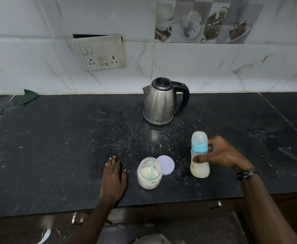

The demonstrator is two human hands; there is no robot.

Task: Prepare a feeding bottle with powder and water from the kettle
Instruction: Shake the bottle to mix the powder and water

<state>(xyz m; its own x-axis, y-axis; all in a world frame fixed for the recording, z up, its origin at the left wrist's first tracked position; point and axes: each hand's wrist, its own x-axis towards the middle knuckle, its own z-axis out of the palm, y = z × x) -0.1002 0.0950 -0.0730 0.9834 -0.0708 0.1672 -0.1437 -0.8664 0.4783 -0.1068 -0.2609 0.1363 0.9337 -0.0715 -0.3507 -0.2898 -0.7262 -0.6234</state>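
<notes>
A feeding bottle (199, 170) with a clear cap and a teal collar stands upright on the black counter (56, 147), holding whitish liquid in its lower part. My right hand (221, 153) wraps around its middle from the right. An open clear jar of white powder (149, 174) with a pale green scoop inside stands left of the bottle. Its round white lid (166, 165) lies flat just behind it. My left hand (114, 178) rests flat on the counter left of the jar, fingers together. A steel kettle (159, 103) with a black handle stands behind, lid closed.
Scattered white powder dusts the counter around the kettle and jar. A green cloth (26, 96) lies at the back left by the tiled wall. A socket plate (99, 52) hangs on the wall. Drawer handles (214, 205) show below the counter's front edge.
</notes>
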